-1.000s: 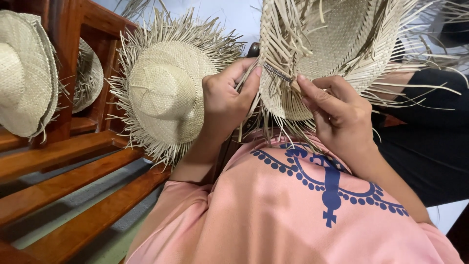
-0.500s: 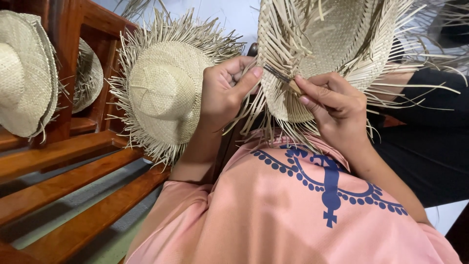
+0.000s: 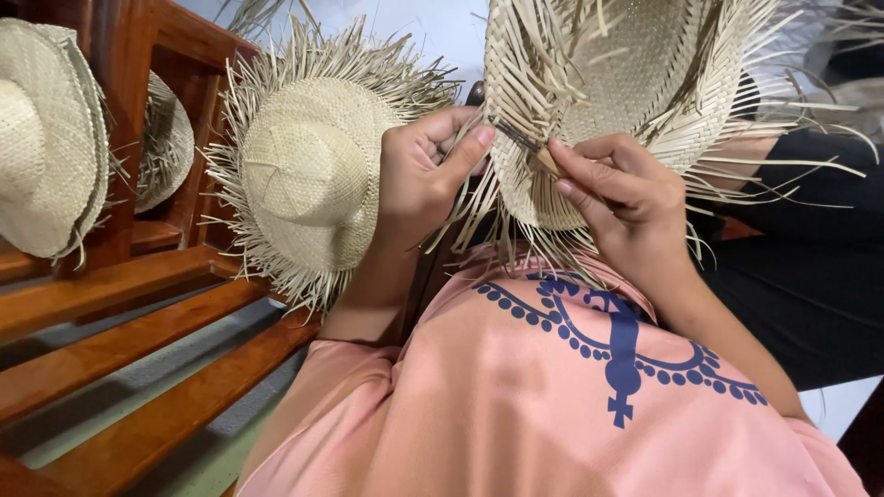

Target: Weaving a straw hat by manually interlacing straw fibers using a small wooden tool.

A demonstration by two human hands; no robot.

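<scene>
The wooden bench (image 3: 138, 340) fills the lower left, its reddish slats running off the frame at the left and bottom, so its full length is hidden. The person's pink shirt (image 3: 552, 405) with a dark blue printed pattern takes the lower middle and is cut off at the bottom edge. A finished straw hat with a fringed brim (image 3: 308, 170) leans against the bench back; its right edge is covered by the left forearm. Another straw hat (image 3: 41, 138) sits at the far left, cut by the frame, and a third hat (image 3: 166, 138) shows only in part behind the wooden post.

The unfinished straw hat (image 3: 635, 83) is held up in front of the chest, at top centre and right, its crown facing the camera and its top cut off by the frame. Loose straw strands (image 3: 783, 156) stick out all round its edge; the lower brim is partly hidden by both hands.

The left hand (image 3: 424, 179) grips the hat's left brim, fingers curled and closed on the straw, thumb tip pressed to the weave. The right hand (image 3: 617, 198) has its fingers pinched together on a small tool with a pale handle (image 3: 543, 158) and a thin dark tip, hard to make out, set against the brim beside the left thumb.
</scene>
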